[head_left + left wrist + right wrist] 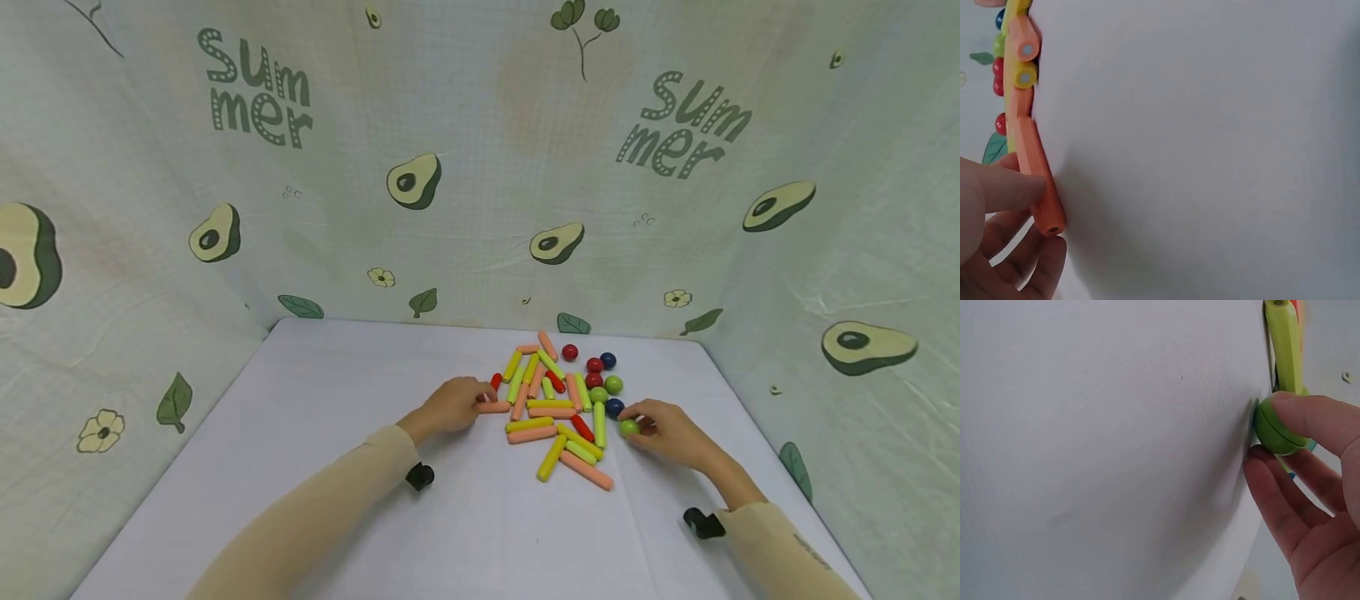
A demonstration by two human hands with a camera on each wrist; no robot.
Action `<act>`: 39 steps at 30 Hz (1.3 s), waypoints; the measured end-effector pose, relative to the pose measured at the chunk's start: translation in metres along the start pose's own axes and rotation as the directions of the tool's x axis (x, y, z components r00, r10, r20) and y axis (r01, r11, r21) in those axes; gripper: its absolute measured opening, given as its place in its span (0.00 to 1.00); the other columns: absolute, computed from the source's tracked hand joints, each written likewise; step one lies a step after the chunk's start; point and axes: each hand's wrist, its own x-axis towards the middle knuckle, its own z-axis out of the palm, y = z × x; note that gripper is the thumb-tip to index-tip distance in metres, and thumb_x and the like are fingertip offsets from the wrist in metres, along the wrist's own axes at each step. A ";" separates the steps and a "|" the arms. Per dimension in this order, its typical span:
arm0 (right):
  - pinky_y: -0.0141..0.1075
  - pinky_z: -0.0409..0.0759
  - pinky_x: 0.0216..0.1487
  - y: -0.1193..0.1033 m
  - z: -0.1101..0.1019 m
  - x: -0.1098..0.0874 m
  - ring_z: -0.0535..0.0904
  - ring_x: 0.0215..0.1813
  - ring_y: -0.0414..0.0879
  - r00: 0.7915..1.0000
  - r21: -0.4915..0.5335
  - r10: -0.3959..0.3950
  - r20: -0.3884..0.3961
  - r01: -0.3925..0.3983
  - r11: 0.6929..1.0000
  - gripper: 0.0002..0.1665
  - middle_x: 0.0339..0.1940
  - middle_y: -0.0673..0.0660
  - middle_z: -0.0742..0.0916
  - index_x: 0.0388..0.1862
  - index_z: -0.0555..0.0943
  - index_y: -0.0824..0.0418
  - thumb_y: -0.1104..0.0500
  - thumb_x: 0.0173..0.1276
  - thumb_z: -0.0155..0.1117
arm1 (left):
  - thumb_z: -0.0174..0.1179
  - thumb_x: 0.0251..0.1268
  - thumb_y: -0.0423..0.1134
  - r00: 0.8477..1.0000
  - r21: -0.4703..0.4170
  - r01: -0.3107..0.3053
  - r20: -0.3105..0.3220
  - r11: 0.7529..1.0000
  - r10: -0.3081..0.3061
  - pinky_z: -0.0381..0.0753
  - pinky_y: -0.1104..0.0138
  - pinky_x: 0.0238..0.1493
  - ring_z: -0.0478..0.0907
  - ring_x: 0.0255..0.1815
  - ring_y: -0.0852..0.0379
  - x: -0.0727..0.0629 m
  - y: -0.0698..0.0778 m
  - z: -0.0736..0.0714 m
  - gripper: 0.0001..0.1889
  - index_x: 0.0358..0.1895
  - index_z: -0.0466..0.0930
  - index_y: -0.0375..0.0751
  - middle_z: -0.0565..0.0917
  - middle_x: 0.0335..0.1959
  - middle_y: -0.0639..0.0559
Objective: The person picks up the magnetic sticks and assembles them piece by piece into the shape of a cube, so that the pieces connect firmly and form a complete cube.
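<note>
My left hand [453, 406] pinches an orange ridged plastic stick [1038, 165] between thumb and fingers. The stick lies at the left end of the stick cluster, and a red stick [496, 382] is just beyond those fingertips. On the other side, my right hand [671, 433] holds a green ball [1275, 428] with the thumb on top and fingers beneath. A dark blue ball [615, 408] and an upright-lying lime-green stick [599, 425] are close to that ball. In the right wrist view, the ball touches or nearly touches the tabletop.
Several orange, yellow, lime and red sticks [551, 404] lie scattered between the hands on the white table [360, 367]. Behind my right hand are red balls [594, 381], more green balls [613, 385] and another blue ball [608, 360]. A printed cloth [480, 125] hangs around the table.
</note>
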 end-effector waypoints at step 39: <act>0.37 0.87 0.50 -0.160 0.093 0.061 0.84 0.45 0.44 0.989 0.222 -0.147 0.033 0.136 0.966 0.17 0.47 0.51 0.90 0.57 0.88 0.62 0.61 0.71 0.76 | 0.67 0.73 0.29 0.981 0.033 -0.195 0.013 0.980 0.195 0.82 0.61 0.48 0.77 0.39 0.60 -0.063 -0.027 -0.018 0.11 0.51 0.86 0.49 0.85 0.40 0.56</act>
